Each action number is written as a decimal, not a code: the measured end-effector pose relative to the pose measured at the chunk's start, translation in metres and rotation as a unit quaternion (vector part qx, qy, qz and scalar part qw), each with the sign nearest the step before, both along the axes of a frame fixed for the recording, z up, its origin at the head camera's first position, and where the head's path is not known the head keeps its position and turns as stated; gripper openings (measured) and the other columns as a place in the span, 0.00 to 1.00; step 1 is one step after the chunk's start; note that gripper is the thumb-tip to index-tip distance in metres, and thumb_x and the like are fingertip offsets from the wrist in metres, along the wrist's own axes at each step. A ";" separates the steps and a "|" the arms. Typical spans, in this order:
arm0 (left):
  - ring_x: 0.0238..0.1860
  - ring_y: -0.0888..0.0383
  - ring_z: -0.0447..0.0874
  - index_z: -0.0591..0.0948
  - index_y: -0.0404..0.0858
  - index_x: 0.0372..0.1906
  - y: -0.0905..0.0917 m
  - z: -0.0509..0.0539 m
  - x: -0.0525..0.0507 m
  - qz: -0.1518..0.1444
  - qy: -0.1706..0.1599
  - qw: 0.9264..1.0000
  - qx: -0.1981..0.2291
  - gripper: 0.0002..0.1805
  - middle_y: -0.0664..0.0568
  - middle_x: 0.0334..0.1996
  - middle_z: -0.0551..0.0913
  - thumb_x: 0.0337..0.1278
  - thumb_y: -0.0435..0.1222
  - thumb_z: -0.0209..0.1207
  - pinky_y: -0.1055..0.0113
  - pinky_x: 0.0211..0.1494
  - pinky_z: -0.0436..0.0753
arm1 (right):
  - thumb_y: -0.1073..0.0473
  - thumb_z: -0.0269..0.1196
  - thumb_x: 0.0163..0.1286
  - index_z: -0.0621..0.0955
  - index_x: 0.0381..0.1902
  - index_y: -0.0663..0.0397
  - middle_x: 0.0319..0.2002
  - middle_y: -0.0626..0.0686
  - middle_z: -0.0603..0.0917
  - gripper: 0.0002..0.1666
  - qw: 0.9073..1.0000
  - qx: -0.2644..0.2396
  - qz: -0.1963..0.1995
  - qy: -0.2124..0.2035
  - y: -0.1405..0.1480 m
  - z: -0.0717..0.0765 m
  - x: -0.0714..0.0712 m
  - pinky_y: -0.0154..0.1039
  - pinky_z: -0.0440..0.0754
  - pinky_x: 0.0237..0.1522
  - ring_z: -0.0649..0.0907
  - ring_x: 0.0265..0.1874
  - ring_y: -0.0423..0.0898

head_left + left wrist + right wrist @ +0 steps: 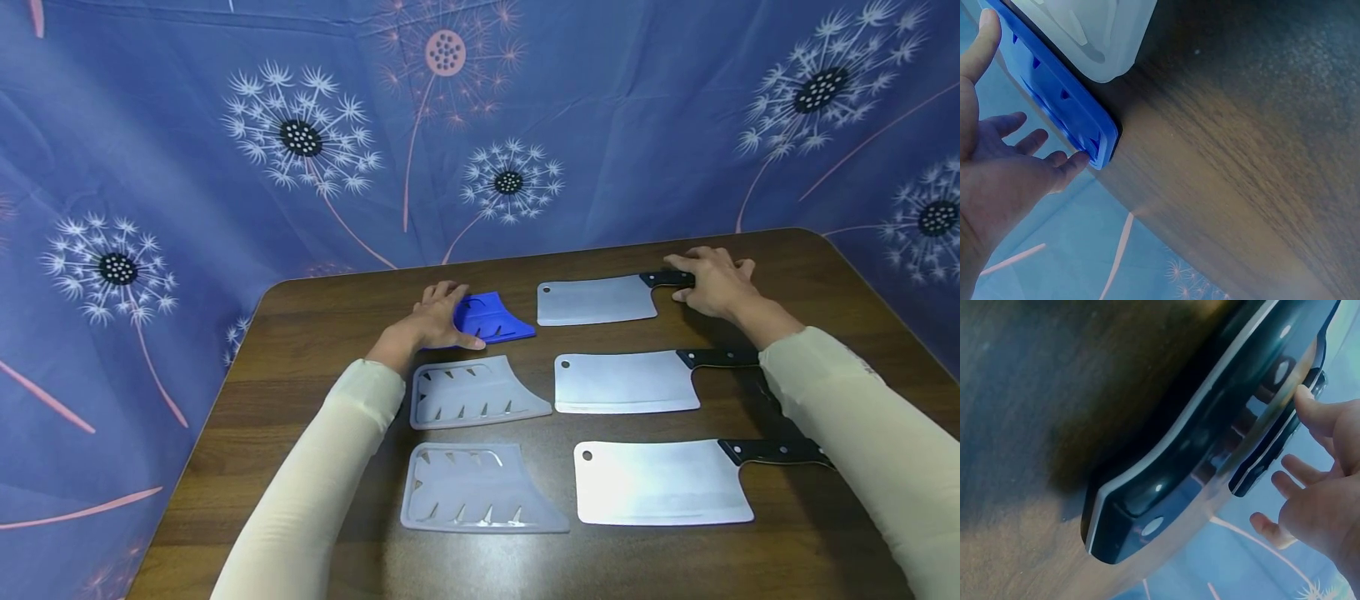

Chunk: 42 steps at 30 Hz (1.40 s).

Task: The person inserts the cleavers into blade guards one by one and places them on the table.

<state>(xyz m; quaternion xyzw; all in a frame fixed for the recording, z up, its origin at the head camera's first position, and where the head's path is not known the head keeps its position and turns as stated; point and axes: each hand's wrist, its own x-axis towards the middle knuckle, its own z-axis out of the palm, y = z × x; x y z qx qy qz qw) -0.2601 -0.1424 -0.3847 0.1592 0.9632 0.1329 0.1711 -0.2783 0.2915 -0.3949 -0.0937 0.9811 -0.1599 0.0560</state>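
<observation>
My left hand (435,317) is at the blue blade guard (491,318) at the back, thumb at its near side. In the left wrist view the fingers of that hand (1013,162) are spread, one fingertip touching or nearly touching the guard's corner. My right hand (716,283) is over the end of the black handle of the rear cleaver (596,302). The right wrist view shows this hand (1325,500) with its thumb at the far handle (1266,453) and the other fingers spread apart from it.
Two translucent blade guards (476,392) lie in front of the blue one. A middle cleaver (626,383) and a front cleaver (660,483) lie to their right, handles pointing right. All lie on a wooden table (300,400) before a blue dandelion-print cloth (600,125).
</observation>
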 end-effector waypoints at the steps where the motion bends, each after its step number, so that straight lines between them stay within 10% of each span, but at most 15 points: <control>1: 0.74 0.42 0.41 0.49 0.42 0.76 0.000 0.000 0.000 -0.001 -0.001 1.000 0.000 0.60 0.43 0.75 0.46 0.43 0.61 0.68 0.39 0.70 0.51 | 0.62 0.63 0.66 0.61 0.73 0.53 0.67 0.72 0.56 0.39 1.000 0.002 -0.001 0.000 0.000 0.000 0.000 0.76 0.39 0.56 0.53 0.65 0.72; 42: 0.70 0.42 0.50 0.54 0.46 0.76 0.004 -0.001 -0.005 0.023 -0.025 0.998 -0.059 0.60 0.41 0.69 0.51 0.38 0.59 0.71 0.34 0.65 0.57 | 0.78 0.58 0.59 0.73 0.64 0.58 0.55 0.69 0.66 0.34 1.000 -0.008 0.001 0.002 -0.008 -0.012 -0.004 0.73 0.50 0.54 0.61 0.57 0.67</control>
